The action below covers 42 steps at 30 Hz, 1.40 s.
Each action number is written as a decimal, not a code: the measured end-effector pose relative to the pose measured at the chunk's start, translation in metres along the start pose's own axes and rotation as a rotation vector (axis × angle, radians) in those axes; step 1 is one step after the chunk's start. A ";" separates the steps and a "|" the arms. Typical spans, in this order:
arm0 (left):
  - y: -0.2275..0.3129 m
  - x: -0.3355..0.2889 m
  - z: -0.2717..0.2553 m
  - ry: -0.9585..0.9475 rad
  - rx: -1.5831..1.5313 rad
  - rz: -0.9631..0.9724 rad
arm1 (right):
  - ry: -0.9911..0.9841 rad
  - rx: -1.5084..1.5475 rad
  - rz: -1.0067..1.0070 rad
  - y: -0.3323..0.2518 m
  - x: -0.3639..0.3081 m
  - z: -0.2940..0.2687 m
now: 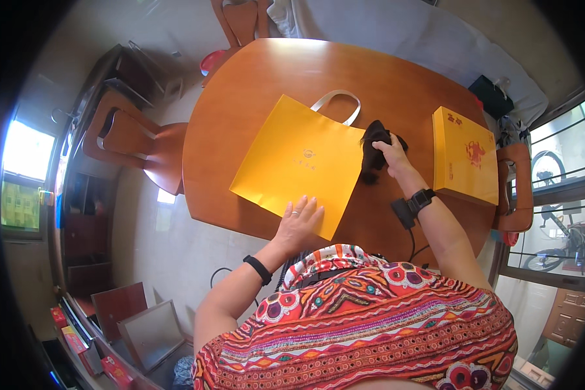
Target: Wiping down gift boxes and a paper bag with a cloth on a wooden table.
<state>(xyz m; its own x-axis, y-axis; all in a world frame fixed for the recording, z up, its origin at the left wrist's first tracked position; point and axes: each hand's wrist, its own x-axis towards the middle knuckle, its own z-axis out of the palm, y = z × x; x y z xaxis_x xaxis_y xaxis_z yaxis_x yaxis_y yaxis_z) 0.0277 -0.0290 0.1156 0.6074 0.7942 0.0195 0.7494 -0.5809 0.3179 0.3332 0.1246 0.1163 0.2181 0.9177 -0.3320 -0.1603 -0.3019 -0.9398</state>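
A yellow paper gift bag [299, 156] lies flat and at a slant on the wooden table, its white ribbon handle [338, 94] toward the far side. My left hand [299, 224] rests on the bag's near edge, fingers stretched and slightly spread, with a ring on one finger. My right hand [394, 156] grips a black, soft-looking bundle [373, 148], perhaps cloth, just beside the bag's right edge. The bundle's folds hide part of the fingers and its exact kind.
A yellow box [465, 156] with red print lies at the table's right side. Orange-brown wooden chairs stand left [136, 140], right [515, 188] and at the far edge [240, 23] of the wooden table [221, 117]. A black cable [413, 240] hangs by my right forearm.
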 end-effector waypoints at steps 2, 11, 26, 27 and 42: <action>-0.012 -0.005 0.007 0.049 0.044 0.052 | 0.005 -0.003 0.006 0.001 -0.003 0.001; -0.019 0.007 -0.053 0.374 -0.060 0.108 | -0.167 0.148 -0.020 -0.024 -0.030 0.010; 0.005 -0.038 -0.125 0.756 -1.070 -0.284 | -0.714 -0.752 -1.102 -0.194 -0.177 0.080; -0.002 -0.042 -0.117 0.777 -1.187 -0.342 | -0.708 -0.813 -0.983 -0.193 -0.158 0.076; -0.025 -0.052 -0.122 0.806 -1.304 -0.435 | 0.030 -0.042 -0.365 -0.061 0.023 -0.048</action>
<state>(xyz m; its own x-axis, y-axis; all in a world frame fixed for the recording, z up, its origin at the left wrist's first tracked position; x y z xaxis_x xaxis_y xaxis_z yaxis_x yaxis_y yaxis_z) -0.0553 -0.0342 0.2219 -0.1926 0.9798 0.0544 -0.1653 -0.0871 0.9824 0.3937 0.1519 0.1621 0.2819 0.9592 0.0238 -0.0270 0.0327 -0.9991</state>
